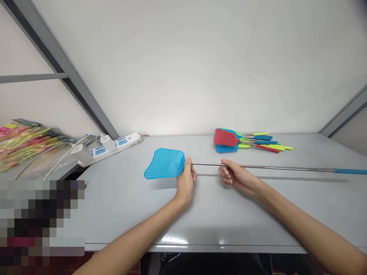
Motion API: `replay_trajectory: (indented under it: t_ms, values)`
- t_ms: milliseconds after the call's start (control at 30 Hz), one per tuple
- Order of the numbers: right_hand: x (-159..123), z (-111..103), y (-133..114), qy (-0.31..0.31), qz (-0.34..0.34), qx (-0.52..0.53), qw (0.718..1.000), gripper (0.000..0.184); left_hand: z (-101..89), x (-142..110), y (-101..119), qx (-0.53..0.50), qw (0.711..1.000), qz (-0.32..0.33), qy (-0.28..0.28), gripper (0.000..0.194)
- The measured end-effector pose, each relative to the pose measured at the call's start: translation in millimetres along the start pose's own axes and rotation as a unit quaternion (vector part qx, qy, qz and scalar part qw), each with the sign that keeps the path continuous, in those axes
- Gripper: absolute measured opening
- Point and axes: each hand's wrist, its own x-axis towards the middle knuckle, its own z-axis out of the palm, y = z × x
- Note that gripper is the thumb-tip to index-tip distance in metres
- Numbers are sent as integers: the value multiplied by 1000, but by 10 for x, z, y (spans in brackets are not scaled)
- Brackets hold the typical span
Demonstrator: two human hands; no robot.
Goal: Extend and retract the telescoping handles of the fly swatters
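A blue fly swatter (166, 164) with a perforated head and a long extended metal rod is held level above the grey table (129, 214). My left hand (186, 179) grips it where the head joins the rod, thumb on top. Farther along the rod, my right hand (236, 175) is closed around it, fingers curled and thumb along the top. The swatter's blue handle (349, 171) reaches the right edge of the view. Beyond my right hand, a pile of swatters lies on the table, with a red swatter (226, 137) on top.
A white power strip (114, 148) with plugged-in adapters (82, 152) and cables lies at the back left. Colourful items in clear plastic bags (25, 143) are heaped at the far left. A white wall (186, 76) stands behind the table. The lower left corner is pixelated.
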Motion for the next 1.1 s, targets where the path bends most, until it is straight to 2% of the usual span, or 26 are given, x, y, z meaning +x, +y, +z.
replay_trajectory:
  t_ms: [133,400,533,733,833,1000,1100]
  values:
    - [-31,12,-32,-41,-13,-81,996,41,-10,14,3,0,1000,-25,9,38]
    - [-28,28,-17,-55,-19,-79,995,39,-15,28,-14,-21,998,-50,23,37]
    - [-23,40,-17,-26,-23,-86,996,40,-15,37,-14,-65,995,-73,5,33]
    - [-17,34,-21,-11,-20,-103,994,42,4,16,3,-90,985,-116,-90,33]
    - [-19,44,-12,-4,-18,-101,995,42,12,-3,-7,-92,981,-119,-119,33]
    - [-6,56,-4,57,-40,-84,994,43,10,-11,-33,-102,982,-95,-125,35]
    - [16,31,-14,108,-57,-30,992,45,7,-2,-38,-101,985,-82,-115,36]
